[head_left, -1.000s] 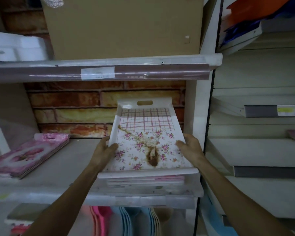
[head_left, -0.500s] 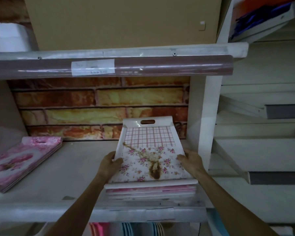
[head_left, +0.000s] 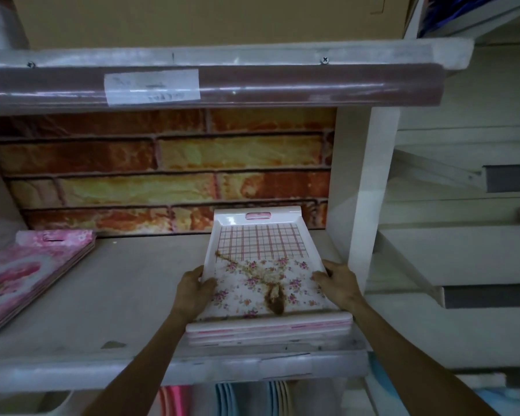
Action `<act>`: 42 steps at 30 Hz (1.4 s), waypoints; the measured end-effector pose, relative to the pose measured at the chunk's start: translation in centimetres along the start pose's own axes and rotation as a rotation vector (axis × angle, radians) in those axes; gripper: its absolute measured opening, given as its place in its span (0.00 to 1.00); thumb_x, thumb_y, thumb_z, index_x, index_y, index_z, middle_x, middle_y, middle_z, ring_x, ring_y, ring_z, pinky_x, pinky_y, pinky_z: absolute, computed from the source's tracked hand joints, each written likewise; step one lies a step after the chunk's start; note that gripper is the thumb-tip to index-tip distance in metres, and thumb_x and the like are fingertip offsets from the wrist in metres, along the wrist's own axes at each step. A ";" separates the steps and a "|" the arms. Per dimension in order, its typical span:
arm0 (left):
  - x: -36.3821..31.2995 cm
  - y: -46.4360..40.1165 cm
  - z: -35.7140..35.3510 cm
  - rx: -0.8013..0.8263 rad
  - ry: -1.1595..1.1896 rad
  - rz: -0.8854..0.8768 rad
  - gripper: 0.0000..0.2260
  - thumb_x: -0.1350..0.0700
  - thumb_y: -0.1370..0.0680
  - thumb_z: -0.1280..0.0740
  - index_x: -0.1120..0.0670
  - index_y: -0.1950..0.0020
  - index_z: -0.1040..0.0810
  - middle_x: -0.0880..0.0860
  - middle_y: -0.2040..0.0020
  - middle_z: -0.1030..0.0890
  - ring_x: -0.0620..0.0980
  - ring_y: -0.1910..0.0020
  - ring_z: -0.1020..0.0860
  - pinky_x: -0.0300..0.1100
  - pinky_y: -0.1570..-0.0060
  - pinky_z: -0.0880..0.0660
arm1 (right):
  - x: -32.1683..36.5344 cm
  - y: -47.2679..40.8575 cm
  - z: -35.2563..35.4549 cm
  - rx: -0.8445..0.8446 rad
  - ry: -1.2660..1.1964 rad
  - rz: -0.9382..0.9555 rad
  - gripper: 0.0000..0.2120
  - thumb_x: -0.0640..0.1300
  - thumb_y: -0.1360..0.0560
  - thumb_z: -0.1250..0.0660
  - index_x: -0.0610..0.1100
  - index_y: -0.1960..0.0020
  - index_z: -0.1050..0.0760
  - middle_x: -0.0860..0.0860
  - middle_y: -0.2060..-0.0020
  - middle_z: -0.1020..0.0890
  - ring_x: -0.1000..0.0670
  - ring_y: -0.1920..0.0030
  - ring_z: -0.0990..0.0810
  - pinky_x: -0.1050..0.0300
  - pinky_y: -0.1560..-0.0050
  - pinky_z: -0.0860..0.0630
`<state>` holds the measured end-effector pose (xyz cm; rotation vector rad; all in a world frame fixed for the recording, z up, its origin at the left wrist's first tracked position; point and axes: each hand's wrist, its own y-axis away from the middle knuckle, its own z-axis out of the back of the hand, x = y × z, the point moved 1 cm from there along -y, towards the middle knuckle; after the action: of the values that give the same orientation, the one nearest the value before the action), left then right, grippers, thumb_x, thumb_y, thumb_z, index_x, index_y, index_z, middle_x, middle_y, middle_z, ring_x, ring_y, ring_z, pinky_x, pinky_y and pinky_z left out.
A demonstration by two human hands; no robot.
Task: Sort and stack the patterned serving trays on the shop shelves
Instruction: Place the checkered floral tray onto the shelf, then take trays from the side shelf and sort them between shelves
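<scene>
A white floral-and-plaid tray (head_left: 260, 259) with a brown bow print and a slot handle lies on top of a short stack of pink-edged trays (head_left: 269, 330) at the right end of the shelf (head_left: 117, 298). My left hand (head_left: 194, 291) grips the tray's left rim and my right hand (head_left: 336, 285) grips its right rim. The top tray sits nearly flat on the stack, its far end close to the brick-patterned back wall. A second stack of pink rose trays (head_left: 27, 271) lies at the shelf's left end.
A white upright post (head_left: 360, 190) stands just right of the tray stack. The upper shelf edge (head_left: 222, 85) with a paper label hangs overhead. Pink and blue items (head_left: 222, 397) stand upright below. More white shelves (head_left: 463, 259) lie to the right.
Both hands have lowered the floral tray from a tilted, raised position down onto the stack and pushed it toward the back wall. The view has moved closer to the shelf.
</scene>
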<state>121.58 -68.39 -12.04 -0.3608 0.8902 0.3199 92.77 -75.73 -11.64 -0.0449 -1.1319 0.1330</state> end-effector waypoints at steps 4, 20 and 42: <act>0.4 0.2 0.0 0.000 -0.020 0.010 0.12 0.62 0.23 0.35 0.63 0.40 0.21 0.59 0.48 0.18 0.57 0.50 0.21 0.39 0.54 0.32 | -0.1 0.0 0.0 0.005 0.029 0.018 0.16 0.36 0.22 0.35 0.38 0.35 0.24 0.43 0.44 0.18 0.62 0.65 0.27 0.81 0.74 0.34; -0.2 -0.9 0.9 -0.124 0.022 -0.108 0.18 0.55 0.22 0.32 0.58 0.33 0.26 0.57 0.40 0.22 0.57 0.48 0.20 0.49 0.48 0.22 | -0.1 0.3 1.8 -0.103 0.255 0.069 0.11 0.48 0.21 0.36 0.42 0.46 0.20 0.47 0.50 0.16 0.47 0.50 0.19 0.62 0.51 0.28; -23.7 10.5 -10.1 0.249 0.732 -0.568 0.08 0.60 0.19 0.38 0.54 0.46 0.20 0.54 0.61 0.18 0.49 0.64 0.19 0.37 0.63 0.21 | -4.8 15.4 24.0 -0.504 0.406 0.265 0.07 0.49 0.23 0.34 0.48 0.52 0.18 0.57 0.61 0.16 0.57 0.60 0.18 0.55 0.59 0.21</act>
<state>96.29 -66.27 -0.73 -0.4900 1.4706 -0.4811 67.76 -61.85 -7.30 -0.6446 -0.7259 0.0663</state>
